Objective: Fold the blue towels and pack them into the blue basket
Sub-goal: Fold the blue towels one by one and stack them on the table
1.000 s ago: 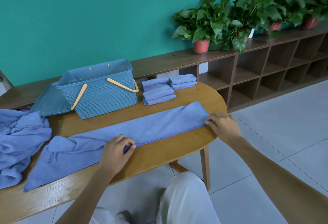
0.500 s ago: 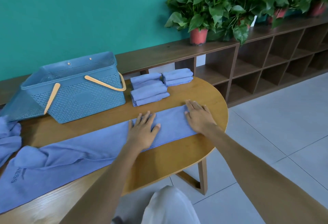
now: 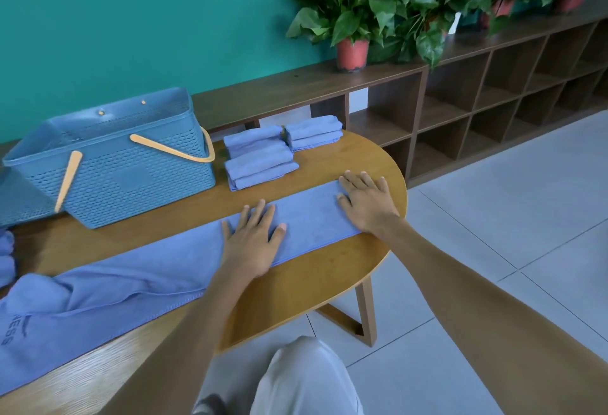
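Note:
A long blue towel (image 3: pixel 138 283), folded lengthwise into a strip, lies across the wooden table (image 3: pixel 312 279). My left hand (image 3: pixel 251 240) presses flat on its middle with fingers spread. My right hand (image 3: pixel 367 204) lies flat on the strip's right end. The blue basket (image 3: pixel 125 181) with tan handles stands at the back left, and nothing shows inside it. Three small stacks of folded blue towels (image 3: pixel 263 161) sit right of the basket. The towel's left end is bunched and shows printed lettering.
More crumpled blue towels (image 3: pixel 6 256) sit at the left edge. A low wooden shelf unit (image 3: pixel 493 92) with potted plants (image 3: pixel 352 20) runs along the teal wall. My knee in pale trousers (image 3: pixel 306 378) is below the table edge. Grey tiled floor lies to the right.
Both hands went from pinching the towel's front edge to lying flat on it. The left hand moved right toward the middle; the right hand slid out toward the strip's right end.

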